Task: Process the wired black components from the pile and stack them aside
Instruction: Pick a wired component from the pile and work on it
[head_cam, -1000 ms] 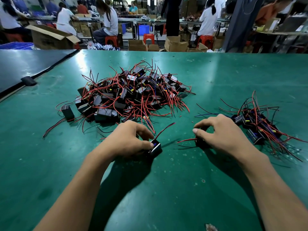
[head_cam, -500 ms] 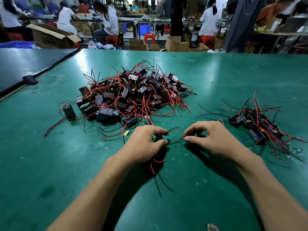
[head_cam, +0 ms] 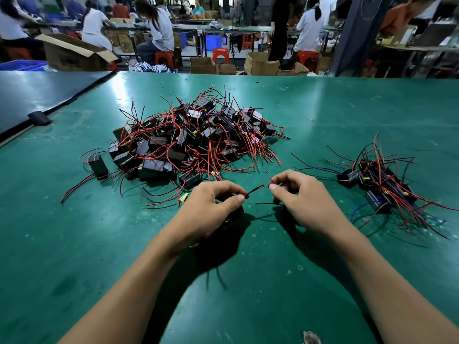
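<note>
Pinching red lead [head_cam: 255, 189] between thumb and forefinger, left hand [head_cam: 208, 209] curls over black component [head_cam: 229, 220], mostly hidden under palm. Right hand [head_cam: 304, 199] nips second red lead [head_cam: 272, 181] at fingertips, other fingers curled; black lead [head_cam: 265, 203] juts out beneath. Both hands low over green table [head_cam: 248, 294], just in front of big pile [head_cam: 193, 140]. Smaller stack [head_cam: 380, 184] lies right, well apart from pile.
</note>
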`<state>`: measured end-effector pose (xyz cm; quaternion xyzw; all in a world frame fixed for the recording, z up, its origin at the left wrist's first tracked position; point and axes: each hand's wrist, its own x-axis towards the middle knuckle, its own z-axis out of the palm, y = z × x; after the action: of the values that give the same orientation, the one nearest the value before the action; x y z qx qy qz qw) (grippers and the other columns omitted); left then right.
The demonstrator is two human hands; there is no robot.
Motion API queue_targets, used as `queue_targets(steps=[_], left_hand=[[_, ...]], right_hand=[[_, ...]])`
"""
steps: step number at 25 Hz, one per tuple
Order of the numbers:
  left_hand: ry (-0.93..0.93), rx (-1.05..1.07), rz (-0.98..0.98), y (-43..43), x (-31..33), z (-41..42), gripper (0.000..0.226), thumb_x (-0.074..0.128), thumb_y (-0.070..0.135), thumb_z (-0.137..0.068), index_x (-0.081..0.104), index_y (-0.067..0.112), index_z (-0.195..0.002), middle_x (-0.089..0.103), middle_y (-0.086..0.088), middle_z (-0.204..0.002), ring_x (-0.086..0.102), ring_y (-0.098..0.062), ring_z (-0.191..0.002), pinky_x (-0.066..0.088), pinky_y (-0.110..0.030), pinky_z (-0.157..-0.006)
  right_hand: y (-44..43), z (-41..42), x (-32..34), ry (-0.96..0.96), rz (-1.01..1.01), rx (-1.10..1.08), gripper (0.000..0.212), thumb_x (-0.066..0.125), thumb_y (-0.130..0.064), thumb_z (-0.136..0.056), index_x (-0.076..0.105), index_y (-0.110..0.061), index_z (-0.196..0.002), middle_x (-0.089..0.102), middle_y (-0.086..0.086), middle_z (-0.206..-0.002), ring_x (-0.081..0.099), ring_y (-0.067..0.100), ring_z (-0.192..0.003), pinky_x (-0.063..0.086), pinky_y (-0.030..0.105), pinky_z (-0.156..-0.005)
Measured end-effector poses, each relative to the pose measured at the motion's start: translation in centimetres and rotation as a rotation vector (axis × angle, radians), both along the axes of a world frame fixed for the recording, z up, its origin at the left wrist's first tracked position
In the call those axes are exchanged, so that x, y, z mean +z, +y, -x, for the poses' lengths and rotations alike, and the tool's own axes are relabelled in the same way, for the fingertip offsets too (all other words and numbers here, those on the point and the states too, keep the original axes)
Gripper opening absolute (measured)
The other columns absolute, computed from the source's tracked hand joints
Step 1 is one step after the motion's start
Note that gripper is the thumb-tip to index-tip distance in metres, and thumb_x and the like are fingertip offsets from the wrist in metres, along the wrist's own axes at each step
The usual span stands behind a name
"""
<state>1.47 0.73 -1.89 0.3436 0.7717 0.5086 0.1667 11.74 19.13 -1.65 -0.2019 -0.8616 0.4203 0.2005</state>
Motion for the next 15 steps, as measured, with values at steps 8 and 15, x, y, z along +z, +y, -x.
queue_targets(steps=[8,15], left_hand=[[0.171,0.025,0.001,0.3,-0.8,-0.4,0.014,0.055,0.015,-0.098,0.068,0.021,-0.096,0.067,-0.005,-0.073,0.054,-0.008,-0.061,0.047,-0.027,-0.063],[0.333,0.07,-0.003,0.3,-1.5,-0.5,0.012,0.053,0.015,-0.098,0.062,0.022,-0.096,0.061,-0.007,-0.065,0.052,-0.019,-0.058,0.042,-0.035,-0.06]], right_hand=[[-0.6,0.1,0.0,0.047,0.127,0.004,0.008,0.069,-0.022,-0.091,0.069,-0.026,-0.084,0.065,-0.003,-0.068,0.052,0.007,-0.058,0.041,0.02,-0.059],[-0.8,-0.1,0.1,0.06,0.171,0.081,0.009,0.077,-0.029,-0.085,0.074,-0.022,-0.081,0.066,-0.01,-0.067,0.054,0.003,-0.06,0.042,0.015,-0.059]])
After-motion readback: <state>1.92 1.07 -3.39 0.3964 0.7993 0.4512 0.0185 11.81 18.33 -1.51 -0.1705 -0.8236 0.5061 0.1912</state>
